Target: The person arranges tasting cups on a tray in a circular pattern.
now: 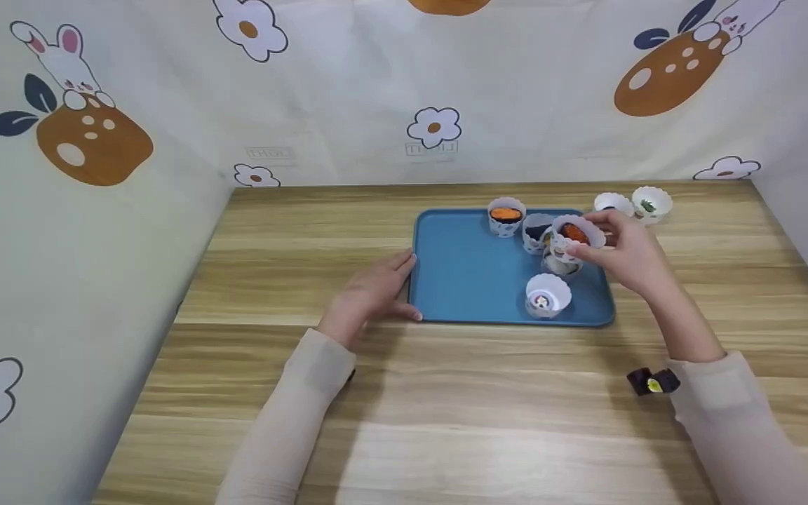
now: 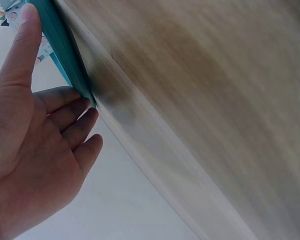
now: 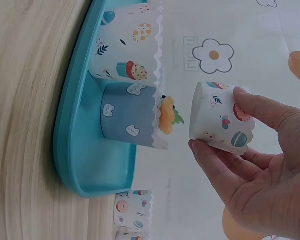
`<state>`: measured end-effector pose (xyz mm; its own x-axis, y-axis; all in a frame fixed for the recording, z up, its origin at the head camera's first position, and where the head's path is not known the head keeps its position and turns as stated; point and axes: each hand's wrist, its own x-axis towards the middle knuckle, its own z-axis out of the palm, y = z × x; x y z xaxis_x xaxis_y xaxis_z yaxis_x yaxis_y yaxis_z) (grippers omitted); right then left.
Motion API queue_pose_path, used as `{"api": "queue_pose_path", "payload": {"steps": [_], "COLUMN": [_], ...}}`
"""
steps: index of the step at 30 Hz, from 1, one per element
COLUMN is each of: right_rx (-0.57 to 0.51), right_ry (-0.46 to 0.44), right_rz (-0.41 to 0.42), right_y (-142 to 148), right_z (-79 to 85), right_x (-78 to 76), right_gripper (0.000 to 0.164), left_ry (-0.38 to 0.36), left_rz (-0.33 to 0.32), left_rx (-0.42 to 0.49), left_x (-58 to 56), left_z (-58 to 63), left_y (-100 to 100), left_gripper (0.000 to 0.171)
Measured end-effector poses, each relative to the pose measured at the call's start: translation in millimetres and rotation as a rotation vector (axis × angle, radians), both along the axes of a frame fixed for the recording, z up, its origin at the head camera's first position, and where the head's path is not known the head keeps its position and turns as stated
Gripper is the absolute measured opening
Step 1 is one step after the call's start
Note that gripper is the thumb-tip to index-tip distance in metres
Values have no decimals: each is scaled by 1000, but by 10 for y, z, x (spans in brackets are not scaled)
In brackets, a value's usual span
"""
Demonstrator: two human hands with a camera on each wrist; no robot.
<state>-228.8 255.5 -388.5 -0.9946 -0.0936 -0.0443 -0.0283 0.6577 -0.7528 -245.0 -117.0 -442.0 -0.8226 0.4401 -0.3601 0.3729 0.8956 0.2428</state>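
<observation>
My right hand (image 1: 632,252) pinches a patterned paper baking cup (image 1: 560,247) between thumb and fingers, with an orange-red topped piece inside. In the right wrist view this held cup (image 3: 217,117) hangs above the blue tray (image 3: 97,177), clear of a grey-blue bear cup (image 3: 130,114) that has a yellow-orange piece with a green tip showing over its rim. At the left edge of the tray (image 1: 474,266) rests my left hand (image 1: 376,287), fingers extended along the side and thumb at the near corner. Its fingertips (image 2: 87,105) touch the tray's rim.
On the tray stand a cup with an orange-topped piece (image 1: 506,216), a cup with a dark piece (image 1: 536,233) and a near cup (image 1: 548,296). Two cups (image 1: 613,203) sit behind the tray's far right corner. Small dark pieces (image 1: 653,382) lie by the right sleeve.
</observation>
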Motion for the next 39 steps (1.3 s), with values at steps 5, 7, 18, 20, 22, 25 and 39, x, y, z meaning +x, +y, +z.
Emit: {"api": "queue_pose_path", "payload": {"steps": [5,7,18,20,22,25,39], "right_rx": [0,0,-25,-32,-32,-35,-27], "right_ry": [3,0,5,4,4,7,31], "right_rz": [14,20,49,54,60,71,102], "right_y": [-55,-84,-216,-233,-249,-276,-390], "right_z": [-2,-5,-51,-60,-70,-81,-136], "right_x": [-5,-14,-41,-41,-44,-48,-53], "right_gripper": [72,71,66,66,65,64,61], "left_ry": [10,13,13,17,18,16,-4], "left_rz": [-5,-7,-4,-8,-10,-7,10], "left_rx": [4,1,-16,-19,-17,-12,1], "left_x": [8,17,30,27,27,24,19], "left_z": [-11,-6,-5,-10,-12,-14,10], "left_y": [-11,-16,-19,-20,-21,-22,-4], "left_gripper": [108,107,106,106,106,107,108]}}
